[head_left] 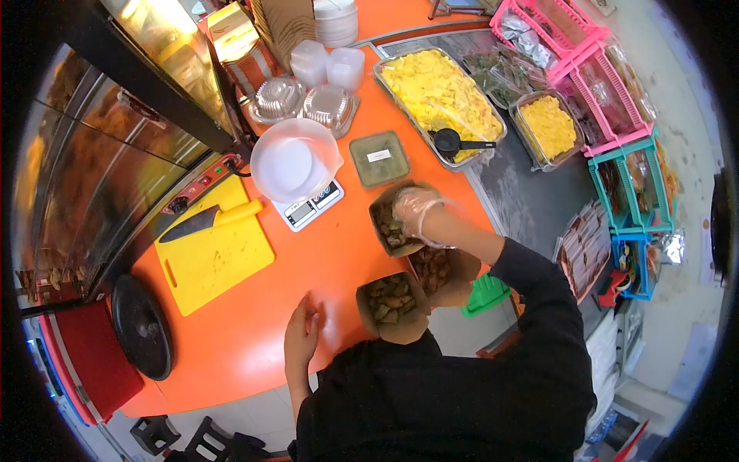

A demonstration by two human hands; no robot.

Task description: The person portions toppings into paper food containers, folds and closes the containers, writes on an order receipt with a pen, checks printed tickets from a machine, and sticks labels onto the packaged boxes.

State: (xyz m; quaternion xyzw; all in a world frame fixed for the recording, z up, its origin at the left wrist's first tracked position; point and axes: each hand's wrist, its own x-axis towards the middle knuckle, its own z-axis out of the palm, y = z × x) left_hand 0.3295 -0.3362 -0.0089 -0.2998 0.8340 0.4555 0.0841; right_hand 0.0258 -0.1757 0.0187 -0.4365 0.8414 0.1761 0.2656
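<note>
My right hand [419, 209], in a clear plastic glove, is over the farthest brown cardboard box [382, 245], which holds browned food pieces. Glare and blur on the glove hide how its fingers are set. Directly below that box, a second cardboard box [459, 281] is filled with reddish-brown chunks, partly under my right forearm. A third cardboard box [406, 331], nearest my body, contains darker browned pieces. My bare left hand [302, 333] rests by the orange table's near edge, left of the boxes, fingers loosely extended and holding nothing.
A kitchen scale [306, 209] bears a translucent bowl [331, 158]. A knife [191, 225] lies on a yellow cutting board [229, 277]. At the back are a green-lidded container [379, 175], a foil tray of yellow food [443, 85] with a black scoop [448, 141], and pink baskets [608, 100].
</note>
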